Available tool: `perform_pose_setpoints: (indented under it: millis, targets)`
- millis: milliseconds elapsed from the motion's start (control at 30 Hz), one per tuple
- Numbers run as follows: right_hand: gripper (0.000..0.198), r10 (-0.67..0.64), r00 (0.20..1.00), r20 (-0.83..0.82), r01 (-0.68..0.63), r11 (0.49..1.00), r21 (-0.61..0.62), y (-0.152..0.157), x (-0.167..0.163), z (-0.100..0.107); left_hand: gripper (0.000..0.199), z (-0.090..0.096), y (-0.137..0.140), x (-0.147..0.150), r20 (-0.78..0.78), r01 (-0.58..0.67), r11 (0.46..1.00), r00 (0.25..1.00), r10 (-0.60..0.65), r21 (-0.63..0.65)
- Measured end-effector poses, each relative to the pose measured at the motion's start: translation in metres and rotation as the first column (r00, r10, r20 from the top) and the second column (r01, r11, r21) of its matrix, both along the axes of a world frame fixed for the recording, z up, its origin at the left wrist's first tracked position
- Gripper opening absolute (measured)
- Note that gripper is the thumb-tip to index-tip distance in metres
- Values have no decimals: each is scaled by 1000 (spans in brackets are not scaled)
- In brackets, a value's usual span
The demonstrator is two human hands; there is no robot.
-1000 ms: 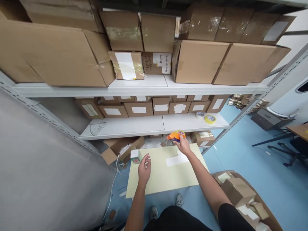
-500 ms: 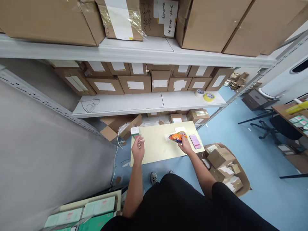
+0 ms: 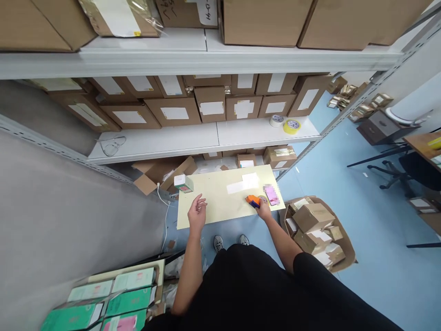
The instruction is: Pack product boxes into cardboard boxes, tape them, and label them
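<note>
My right hand (image 3: 264, 212) grips an orange and dark blue tape dispenser (image 3: 253, 201), with a yellowish tape roll showing beside the fingers. It is over the near right part of a pale yellow table (image 3: 215, 195). A pink phone (image 3: 272, 196), partly blurred out, lies just beyond that hand. White paper pieces (image 3: 250, 180) rest flat at the far side of the tabletop. My left hand (image 3: 197, 212) hovers by the near left edge, fingers loosely apart and holding nothing. Farther left stands a small white and green box (image 3: 183, 183), apart from the hand.
Shelving (image 3: 158, 140) stands beyond the table, loaded with cardboard boxes (image 3: 177, 110) and two tape rolls (image 3: 291, 126). An open carton (image 3: 160, 172) sits at the far left. A bin of boxes (image 3: 344, 230) stands right; green packages (image 3: 127, 301) lie lower left.
My right hand has drawn the tape dispenser back toward the table's near edge, uncovering the white paper pieces. My left hand is now farther from the small box. The view has shifted.
</note>
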State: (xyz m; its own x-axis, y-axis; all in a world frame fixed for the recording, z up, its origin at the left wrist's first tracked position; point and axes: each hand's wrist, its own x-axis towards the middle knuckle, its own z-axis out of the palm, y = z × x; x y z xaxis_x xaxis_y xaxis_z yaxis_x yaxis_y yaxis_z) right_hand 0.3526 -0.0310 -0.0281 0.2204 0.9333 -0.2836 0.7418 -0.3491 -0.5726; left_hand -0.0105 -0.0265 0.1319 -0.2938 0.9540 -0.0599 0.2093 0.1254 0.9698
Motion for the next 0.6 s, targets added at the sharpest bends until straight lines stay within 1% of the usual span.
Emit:
perform_pose_setpoints:
  millis: [167, 267, 367, 400, 467, 533, 600]
  targets:
    - [52, 39, 998, 47, -33, 991, -131, 14, 16, -17, 48, -7, -15, 43, -24, 45, 998, 999, -46, -39]
    - [44, 60, 997, 39, -51, 979, -195, 26, 20, -24, 48, -10, -27, 62, -20, 43, 997, 999, -45, -70]
    - [40, 83, 996, 31, -73, 971, -229, 28, 21, -26, 49, -12, -40, 73, -12, 37, 994, 999, -38, -103]
    - [42, 90, 995, 32, -81, 972, -221, 27, 20, -26, 49, -12, -44, 74, -12, 28, 993, 1000, -29, -111]
    - [51, 97, 995, 20, -93, 986, -140, 20, 17, -22, 49, -12, -51, 73, -18, -1, 994, 1000, -1, -113]
    - [58, 102, 994, -27, -102, 995, -4, 13, 10, -16, 50, -10, -57, 70, -26, -35, 994, 999, 33, -100]
    - [60, 133, 987, -95, -120, 985, 125, 8, 1, -7, 50, -7, -63, 66, -26, -73, 994, 997, 71, -78]
